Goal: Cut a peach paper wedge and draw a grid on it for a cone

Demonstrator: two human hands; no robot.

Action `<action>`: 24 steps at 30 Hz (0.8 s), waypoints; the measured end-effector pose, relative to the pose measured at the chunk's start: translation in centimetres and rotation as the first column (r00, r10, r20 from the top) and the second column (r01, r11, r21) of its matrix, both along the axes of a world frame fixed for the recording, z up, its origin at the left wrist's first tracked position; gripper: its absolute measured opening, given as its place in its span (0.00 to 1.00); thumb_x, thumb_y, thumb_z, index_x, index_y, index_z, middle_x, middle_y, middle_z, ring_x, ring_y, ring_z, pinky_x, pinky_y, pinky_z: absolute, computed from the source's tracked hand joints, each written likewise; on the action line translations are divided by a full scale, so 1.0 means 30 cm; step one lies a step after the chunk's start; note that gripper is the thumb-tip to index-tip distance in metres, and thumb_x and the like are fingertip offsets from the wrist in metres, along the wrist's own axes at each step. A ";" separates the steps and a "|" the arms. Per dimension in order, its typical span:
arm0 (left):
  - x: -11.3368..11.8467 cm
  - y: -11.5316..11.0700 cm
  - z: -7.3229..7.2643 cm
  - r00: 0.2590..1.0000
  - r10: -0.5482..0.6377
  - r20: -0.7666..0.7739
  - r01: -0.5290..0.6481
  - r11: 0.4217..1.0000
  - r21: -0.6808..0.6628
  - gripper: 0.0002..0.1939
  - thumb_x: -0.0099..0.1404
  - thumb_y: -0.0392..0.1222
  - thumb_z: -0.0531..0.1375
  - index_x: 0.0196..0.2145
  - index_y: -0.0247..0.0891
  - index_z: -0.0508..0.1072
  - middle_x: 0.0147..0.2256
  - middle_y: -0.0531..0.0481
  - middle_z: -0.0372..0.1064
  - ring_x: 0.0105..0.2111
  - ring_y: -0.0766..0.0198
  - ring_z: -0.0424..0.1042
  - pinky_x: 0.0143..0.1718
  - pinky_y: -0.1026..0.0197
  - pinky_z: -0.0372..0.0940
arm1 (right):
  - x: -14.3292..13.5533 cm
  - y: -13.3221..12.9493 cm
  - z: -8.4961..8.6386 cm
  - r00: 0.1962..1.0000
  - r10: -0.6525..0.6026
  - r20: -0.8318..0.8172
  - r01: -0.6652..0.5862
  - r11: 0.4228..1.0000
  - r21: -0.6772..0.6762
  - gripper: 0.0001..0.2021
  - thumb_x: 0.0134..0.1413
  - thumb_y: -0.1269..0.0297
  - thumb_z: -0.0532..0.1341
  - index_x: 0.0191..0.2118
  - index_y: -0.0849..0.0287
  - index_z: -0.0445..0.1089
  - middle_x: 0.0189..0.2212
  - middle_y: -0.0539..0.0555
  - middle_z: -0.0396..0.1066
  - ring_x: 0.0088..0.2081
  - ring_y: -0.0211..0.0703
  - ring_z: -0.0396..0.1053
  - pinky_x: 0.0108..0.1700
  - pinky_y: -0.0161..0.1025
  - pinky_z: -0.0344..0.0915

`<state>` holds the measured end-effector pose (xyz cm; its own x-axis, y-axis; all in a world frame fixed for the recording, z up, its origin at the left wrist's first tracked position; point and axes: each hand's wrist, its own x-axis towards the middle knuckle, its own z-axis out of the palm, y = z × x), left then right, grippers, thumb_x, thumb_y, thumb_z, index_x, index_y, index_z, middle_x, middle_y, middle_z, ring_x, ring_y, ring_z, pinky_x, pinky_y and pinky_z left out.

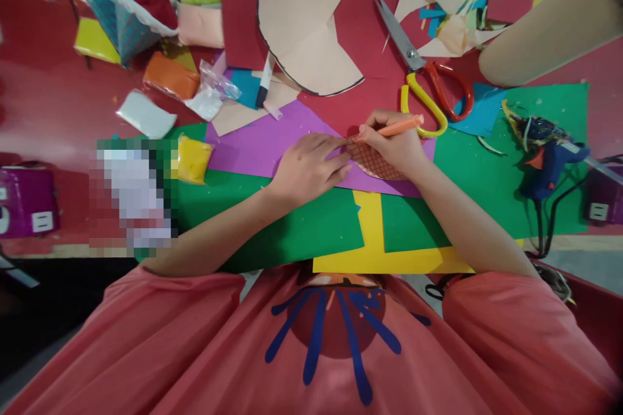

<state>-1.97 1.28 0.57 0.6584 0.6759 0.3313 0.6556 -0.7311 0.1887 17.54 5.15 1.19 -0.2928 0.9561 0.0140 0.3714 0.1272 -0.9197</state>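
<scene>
My right hand [396, 146] is closed round an orange marker [402, 125], its tip end hidden by the fingers, over a small cone-like paper piece [372, 162] with a red crisscross pattern. My left hand [311, 168] lies palm down with fingers spread, its fingertips at the left edge of the patterned piece. Under both lies a purple sheet [263, 139], on top of green paper [302, 227]. Just beyond my right hand are scissors [413, 61] with red and yellow handles, their blades apart.
A beige cutout [306, 26] with a black outline lies ahead. Clay packets, such as an orange one [170, 76], are at the left. Paper scraps [457, 32] and a cardboard tube [549, 19] sit at the upper right, a blue glue gun [548, 168] at the right.
</scene>
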 end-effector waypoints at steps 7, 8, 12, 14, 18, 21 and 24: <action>-0.002 0.000 -0.001 1.000 -0.012 0.014 0.011 0.999 0.031 0.15 0.71 0.43 0.52 0.39 0.36 0.77 0.43 0.41 0.77 0.42 0.54 0.75 0.44 0.52 0.70 | 0.002 0.000 -0.001 1.000 0.006 -0.006 -0.006 1.000 0.023 0.13 0.54 0.68 0.59 0.21 0.58 0.59 0.20 0.47 0.62 0.24 0.33 0.59 0.28 0.36 0.56; -0.002 0.000 -0.001 1.000 -0.012 0.012 0.012 1.000 0.023 0.15 0.71 0.43 0.52 0.40 0.36 0.77 0.44 0.41 0.76 0.43 0.53 0.75 0.44 0.52 0.70 | 0.002 0.000 0.000 1.000 0.011 -0.014 -0.011 0.999 0.031 0.12 0.55 0.67 0.59 0.22 0.58 0.60 0.20 0.47 0.63 0.25 0.34 0.60 0.29 0.36 0.56; -0.001 -0.001 -0.001 1.000 -0.002 0.004 0.002 1.000 -0.010 0.15 0.72 0.43 0.51 0.40 0.36 0.77 0.44 0.41 0.76 0.44 0.54 0.75 0.44 0.52 0.70 | 0.002 -0.001 0.001 1.000 0.006 -0.004 -0.006 1.000 0.025 0.12 0.55 0.67 0.60 0.22 0.58 0.61 0.21 0.47 0.64 0.25 0.34 0.60 0.29 0.36 0.56; -0.001 -0.001 -0.001 1.000 -0.005 0.012 0.005 1.000 0.001 0.15 0.71 0.43 0.52 0.39 0.36 0.77 0.44 0.41 0.76 0.43 0.53 0.75 0.44 0.52 0.70 | 0.002 0.000 0.000 1.000 0.005 0.026 -0.005 1.000 -0.001 0.13 0.53 0.70 0.60 0.21 0.57 0.59 0.19 0.47 0.62 0.24 0.34 0.58 0.28 0.36 0.55; -0.002 0.000 -0.001 1.000 -0.010 0.006 0.010 1.000 0.001 0.16 0.72 0.44 0.52 0.38 0.35 0.78 0.43 0.41 0.76 0.43 0.53 0.75 0.44 0.51 0.70 | 0.004 0.004 0.002 0.995 0.051 0.083 -0.049 0.999 -0.017 0.15 0.48 0.77 0.60 0.17 0.57 0.57 0.16 0.45 0.57 0.22 0.33 0.53 0.25 0.37 0.51; -0.003 0.000 -0.001 1.000 -0.009 0.004 0.009 1.000 -0.010 0.17 0.72 0.44 0.51 0.38 0.35 0.78 0.44 0.41 0.76 0.43 0.52 0.75 0.45 0.51 0.70 | 0.008 0.005 0.014 0.999 0.046 0.021 -0.045 0.999 -0.029 0.15 0.49 0.78 0.58 0.17 0.57 0.58 0.16 0.46 0.60 0.21 0.33 0.55 0.24 0.36 0.52; -0.004 0.001 0.000 1.000 -0.004 -0.003 0.004 1.000 -0.019 0.17 0.72 0.44 0.51 0.39 0.35 0.78 0.45 0.40 0.76 0.45 0.52 0.75 0.46 0.51 0.69 | 0.014 0.000 0.031 0.998 -0.008 -0.065 0.006 0.999 -0.035 0.14 0.52 0.74 0.58 0.19 0.57 0.60 0.17 0.46 0.62 0.21 0.32 0.58 0.25 0.35 0.55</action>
<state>-2.10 1.32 0.58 0.6623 0.6792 0.3162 0.6529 -0.7303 0.2009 17.96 5.17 2.13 -0.2857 0.9583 -0.0002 0.3113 0.0926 -0.9458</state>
